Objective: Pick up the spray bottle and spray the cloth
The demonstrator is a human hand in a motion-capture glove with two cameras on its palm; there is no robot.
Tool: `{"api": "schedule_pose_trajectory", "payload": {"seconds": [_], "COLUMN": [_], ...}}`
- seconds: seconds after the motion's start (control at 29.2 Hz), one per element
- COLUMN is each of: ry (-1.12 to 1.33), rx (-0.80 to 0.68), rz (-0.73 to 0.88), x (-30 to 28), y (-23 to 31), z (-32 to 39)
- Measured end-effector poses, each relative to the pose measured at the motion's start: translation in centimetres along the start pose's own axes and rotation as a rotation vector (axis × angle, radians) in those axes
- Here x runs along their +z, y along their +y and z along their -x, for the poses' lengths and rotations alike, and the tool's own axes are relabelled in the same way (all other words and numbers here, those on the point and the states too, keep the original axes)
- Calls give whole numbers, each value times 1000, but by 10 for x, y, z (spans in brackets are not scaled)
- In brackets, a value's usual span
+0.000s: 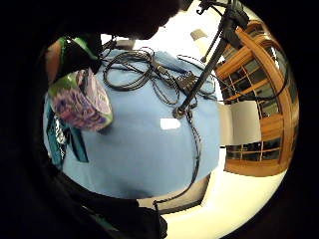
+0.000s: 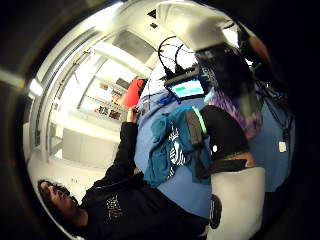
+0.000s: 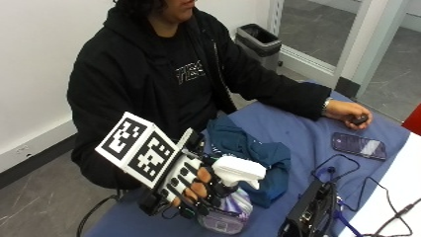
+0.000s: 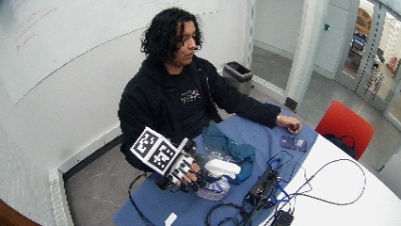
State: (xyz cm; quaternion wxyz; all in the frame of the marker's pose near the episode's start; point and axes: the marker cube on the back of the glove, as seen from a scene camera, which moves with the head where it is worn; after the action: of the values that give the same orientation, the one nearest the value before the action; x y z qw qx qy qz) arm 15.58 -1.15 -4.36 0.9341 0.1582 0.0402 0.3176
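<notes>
Gripping clear purple-labelled spray bottle with white trigger head (image 3: 227,205), black-gloved right hand (image 3: 190,190) fingers curled round its neck, lifted near table's front edge beside crumpled teal cloth (image 3: 253,153); spraying apparently not yet done.

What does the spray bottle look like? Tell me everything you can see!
The spray bottle has a white plastic trigger head and a see-through body wrapped in a purple flowery label. It stands roughly upright, low over the blue table, its nozzle pointing toward the teal cloth beside it. The gloved right hand grips its neck, fingers curled round.
</notes>
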Motion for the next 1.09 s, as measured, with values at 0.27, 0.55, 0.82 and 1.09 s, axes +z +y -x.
{"api": "schedule_pose_trajectory", "payload": {"seconds": [0.27, 0.55, 0.82, 1.09], "ry": [-444, -825, -867, -825], "rx": [65, 94, 144, 176], "rz": [42, -47, -115, -235], "x": [19, 48, 46, 48], "y": [-28, -62, -60, -60], "z": [-1, 17, 10, 13]}}
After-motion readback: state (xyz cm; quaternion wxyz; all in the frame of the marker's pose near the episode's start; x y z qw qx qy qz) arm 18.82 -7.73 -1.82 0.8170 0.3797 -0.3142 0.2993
